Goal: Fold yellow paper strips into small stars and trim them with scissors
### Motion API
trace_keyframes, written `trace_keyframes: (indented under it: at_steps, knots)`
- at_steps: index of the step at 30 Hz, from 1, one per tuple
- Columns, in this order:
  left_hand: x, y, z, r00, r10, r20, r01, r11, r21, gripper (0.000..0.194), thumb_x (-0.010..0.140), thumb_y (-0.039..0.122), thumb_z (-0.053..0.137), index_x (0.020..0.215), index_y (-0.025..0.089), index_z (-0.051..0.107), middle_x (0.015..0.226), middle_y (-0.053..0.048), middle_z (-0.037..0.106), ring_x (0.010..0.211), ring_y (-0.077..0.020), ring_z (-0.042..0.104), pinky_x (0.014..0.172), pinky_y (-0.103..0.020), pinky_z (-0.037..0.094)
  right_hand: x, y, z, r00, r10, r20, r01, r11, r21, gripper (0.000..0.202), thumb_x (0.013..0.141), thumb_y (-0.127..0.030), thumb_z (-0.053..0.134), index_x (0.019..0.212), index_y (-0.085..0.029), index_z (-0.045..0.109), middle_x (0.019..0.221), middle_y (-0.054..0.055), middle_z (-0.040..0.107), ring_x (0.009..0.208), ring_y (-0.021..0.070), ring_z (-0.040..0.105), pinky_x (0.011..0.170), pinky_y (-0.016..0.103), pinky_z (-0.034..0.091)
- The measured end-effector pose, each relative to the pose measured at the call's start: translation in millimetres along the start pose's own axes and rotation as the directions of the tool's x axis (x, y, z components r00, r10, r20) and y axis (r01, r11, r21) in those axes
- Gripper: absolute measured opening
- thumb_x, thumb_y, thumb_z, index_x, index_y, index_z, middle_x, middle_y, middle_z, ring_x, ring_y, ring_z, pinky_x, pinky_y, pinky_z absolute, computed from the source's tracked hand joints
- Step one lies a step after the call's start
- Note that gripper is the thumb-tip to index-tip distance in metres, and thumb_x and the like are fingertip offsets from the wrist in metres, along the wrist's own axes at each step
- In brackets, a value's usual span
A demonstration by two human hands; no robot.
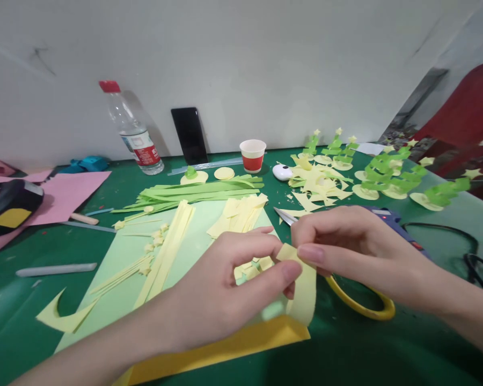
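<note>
My left hand [241,284] pinches the top of a pale yellow paper piece [305,292] between thumb and fingers. My right hand [346,249] grips the same piece at its upper right, with thumb and index finger pressed together. The paper curves downward below the fingertips. Scissors with yellow handles [362,308] lie partly under my right hand, the blade tip showing to its left. Beneath my left hand is a light green sheet [116,284] bearing pale yellow strips [169,246] and small folded stars [158,238].
Behind stand a water bottle [139,142], a phone [190,135] and a paper cup [253,155]. Paper scraps [322,182] and several green star-topped pieces [398,177] lie at the right, beside a blue tool [390,217] with a black cable [459,230]. Pink paper [66,195] is left.
</note>
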State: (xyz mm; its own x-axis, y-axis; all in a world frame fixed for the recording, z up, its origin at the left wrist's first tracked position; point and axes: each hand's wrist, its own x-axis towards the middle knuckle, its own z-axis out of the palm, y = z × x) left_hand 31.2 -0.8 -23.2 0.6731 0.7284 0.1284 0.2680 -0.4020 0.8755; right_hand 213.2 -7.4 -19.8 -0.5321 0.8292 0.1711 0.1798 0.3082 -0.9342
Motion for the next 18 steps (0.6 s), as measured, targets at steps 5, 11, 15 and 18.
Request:
trace_keyframes:
  at_steps: [5, 11, 15, 18]
  knots:
    - [1.5, 3.0, -2.4, 1.0, 0.009, 0.012, -0.009, 1.0, -0.002, 0.029, 0.09, 0.021, 0.048, 0.062, 0.018, 0.055, 0.064, 0.006, 0.061, 0.066, -0.0088, 0.06, 0.1, -0.023, 0.037, -1.3, 4.0, -3.0, 0.997, -0.034, 0.075, 0.03, 0.998, 0.055, 0.037, 0.094, -0.022, 0.042, 0.058, -0.019, 0.044, 0.056, -0.005, 0.039, 0.051, 0.008, 0.035, 0.046, 0.022, 0.028]
    - [1.4, 0.7, -2.3, 1.0, 0.019, 0.003, -0.019, 1.0, 0.004, 0.025, 0.089, 0.021, 0.05, 0.066, 0.019, 0.061, 0.07, 0.007, 0.067, 0.072, -0.0084, 0.065, 0.105, -0.022, 0.033, -1.8, 5.9, -2.6, 0.995, -0.038, 0.088, 0.034, 0.998, 0.05, 0.037, 0.096, -0.029, 0.04, 0.061, -0.019, 0.047, 0.059, -0.004, 0.04, 0.055, 0.0089, 0.038, 0.05, 0.022, 0.031]
    - [-0.4, -1.9, -0.7, 0.999, 0.031, -0.012, -0.031, 0.999, 0.023, 0.026, 0.088, 0.023, 0.052, 0.063, 0.02, 0.058, 0.065, 0.007, 0.062, 0.067, -0.0085, 0.062, 0.104, -0.024, 0.035, -0.2, 1.7, 0.0, 0.992, -0.09, 0.089, 0.093, 0.995, -0.029, 0.035, 0.094, -0.019, 0.043, 0.059, -0.019, 0.037, 0.057, -0.006, 0.033, 0.05, 0.0073, 0.03, 0.044, 0.02, 0.026]
    - [-0.9, -1.0, -0.2, 0.998, 0.031, -0.049, -0.029, 0.999, 0.037, 0.024, 0.086, 0.024, 0.055, 0.062, 0.02, 0.058, 0.061, 0.007, 0.059, 0.061, -0.0091, 0.059, 0.103, -0.027, 0.037, 0.2, 0.4, 0.6, 0.989, -0.135, 0.059, 0.142, 0.982, -0.124, 0.037, 0.092, -0.016, 0.045, 0.058, -0.019, 0.031, 0.054, -0.007, 0.029, 0.048, 0.0068, 0.025, 0.042, 0.021, 0.022]
